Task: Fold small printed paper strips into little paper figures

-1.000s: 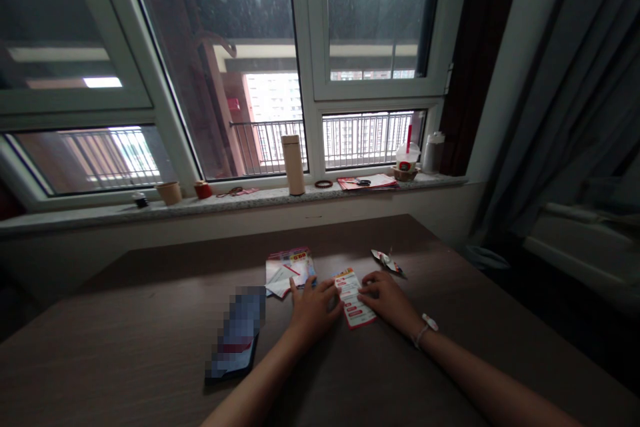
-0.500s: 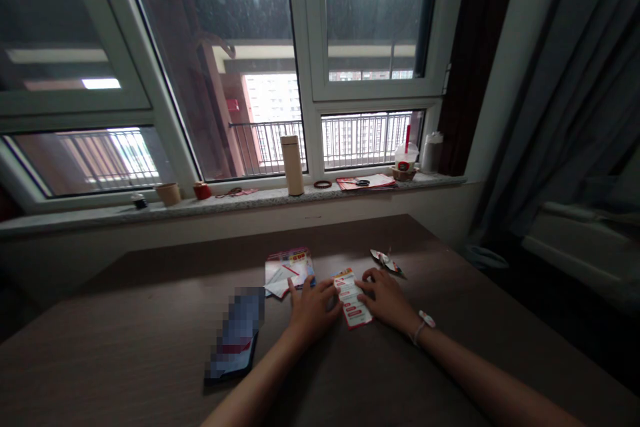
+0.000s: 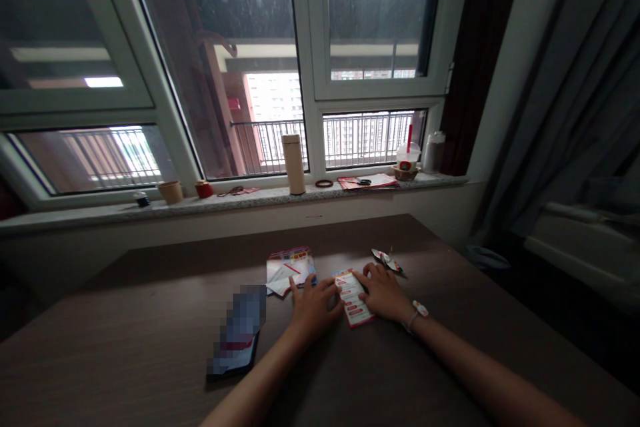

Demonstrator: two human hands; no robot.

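On the brown table lies a white printed leaflet with red bands (image 3: 356,303). My left hand (image 3: 314,307) rests along its left edge, fingers spread and palm down. From the right, my right hand (image 3: 386,290) reaches onto it; its index finger is stretched out over the upper right part, and it grips nothing. A band with a pale ornament (image 3: 420,308) circles the right wrist. Under and beyond my left fingertips is a small pile of colourful printed papers (image 3: 300,260) with a folded white paper (image 3: 281,282) on top.
A phone with a blurred screen (image 3: 239,333) lies left of my left forearm. A crumpled wrapper (image 3: 389,261) sits beyond my right hand. The windowsill (image 3: 260,197) holds a beige flask (image 3: 293,165), a paper cup (image 3: 171,192), scissors (image 3: 364,182) and a drink cup with straw (image 3: 407,159).
My right hand has shifted slightly, its index finger now further up on the leaflet's upper right. My left hand has stayed almost still. The view has moved a little.
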